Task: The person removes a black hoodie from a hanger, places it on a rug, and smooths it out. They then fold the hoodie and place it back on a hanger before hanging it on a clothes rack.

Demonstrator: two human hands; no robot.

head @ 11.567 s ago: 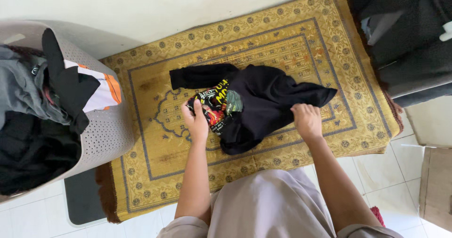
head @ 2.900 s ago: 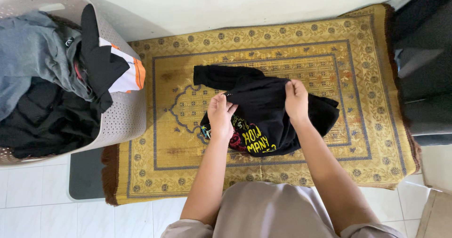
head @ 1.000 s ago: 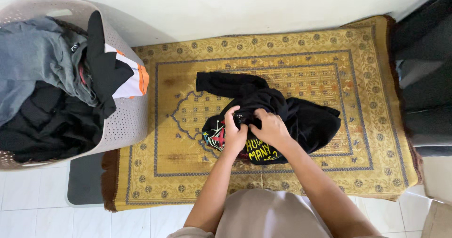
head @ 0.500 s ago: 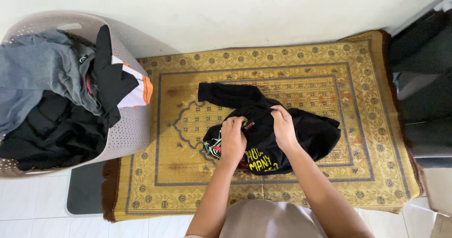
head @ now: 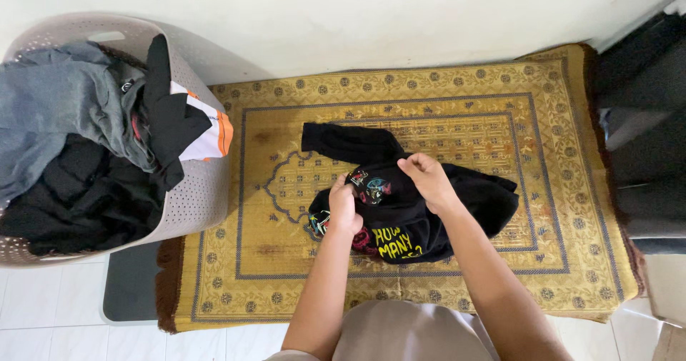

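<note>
A black long-sleeved shirt point(head: 471, 204) with a bright yellow, red and blue print lies bunched on a gold patterned rug point(head: 550, 146). One sleeve stretches out toward the upper left. My left hand point(head: 344, 207) is closed on the printed part at the shirt's left side. My right hand point(head: 427, 179) pinches a fold of black cloth near the middle and lifts it slightly. Both forearms reach in from the bottom of the head view.
A pale perforated laundry basket point(head: 196, 204) stands at the left, piled with grey, black and orange-and-white clothes. A dark mat point(head: 132, 289) lies under it on white tiles. Dark furniture point(head: 643, 139) borders the rug on the right. A white wall runs along the top.
Over the last second my hands have stayed on the middle of the shirt, gathering the cloth inward. Earlier they were spread wider apart on the flatter garment.
</note>
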